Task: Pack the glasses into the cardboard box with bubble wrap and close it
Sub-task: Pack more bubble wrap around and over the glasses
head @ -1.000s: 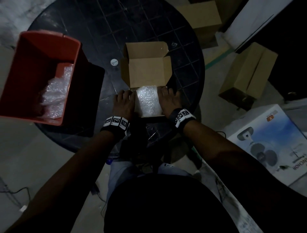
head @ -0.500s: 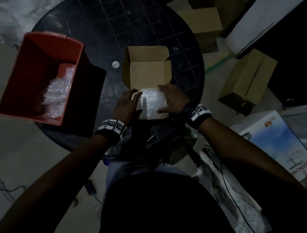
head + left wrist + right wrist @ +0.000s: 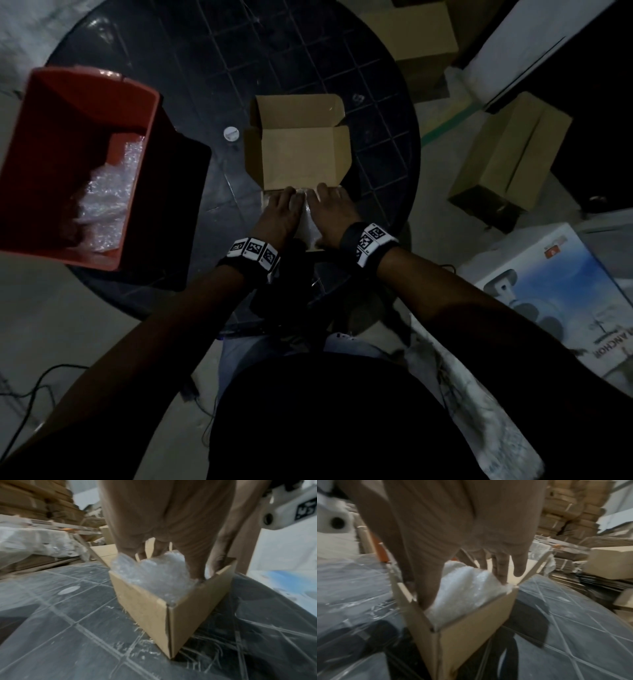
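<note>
A small cardboard box (image 3: 298, 154) stands on the black round table (image 3: 308, 51) with its lid flap laid open on the far side. Bubble wrap (image 3: 310, 222) fills it and bulges above the rim (image 3: 154, 577) (image 3: 465, 588). My left hand (image 3: 281, 216) (image 3: 168, 536) presses straight fingers down into the wrap on the left. Beside it, my right hand (image 3: 334, 212) (image 3: 471, 540) pushes down on the right half, with its thumb inside the near wall. Neither hand grips anything. The glasses are hidden under the wrap.
A red bin (image 3: 78, 164) holding more bubble wrap (image 3: 109, 192) sits on the table's left edge. A small white disc (image 3: 231, 133) lies left of the box. Brown cartons (image 3: 510, 154) and a printed fan box (image 3: 565, 301) stand on the floor to the right.
Both hands have moved from the box's sides onto the top of the bubble wrap and closer together, covering most of it and pressing it down.
</note>
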